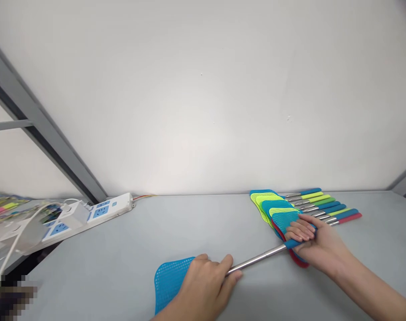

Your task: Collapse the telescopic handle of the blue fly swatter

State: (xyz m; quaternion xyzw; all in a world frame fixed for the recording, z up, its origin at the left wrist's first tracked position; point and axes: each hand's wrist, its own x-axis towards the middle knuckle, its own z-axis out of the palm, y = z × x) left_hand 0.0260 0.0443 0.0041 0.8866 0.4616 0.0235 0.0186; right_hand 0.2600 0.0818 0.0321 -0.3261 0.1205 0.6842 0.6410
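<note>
A fly swatter with a blue mesh head (169, 283) lies across the grey table, its steel shaft (256, 258) running up to the right. My left hand (203, 285) is closed around the shaft just behind the head. My right hand (318, 243) grips the swatter's blue handle (292, 243), resting over a fanned row of other fly swatters (275, 207). Their blue, yellow, green and red mesh heads overlap, and their steel shafts and coloured handles (323, 207) point right. My right hand hides part of the row.
A white power strip with blue sockets (102, 211) lies at the table's far left, with a white plug adapter (74, 214) and cable. Colourful packaging (5, 206) lies beyond it. A grey metal frame (39, 129) runs along the white wall.
</note>
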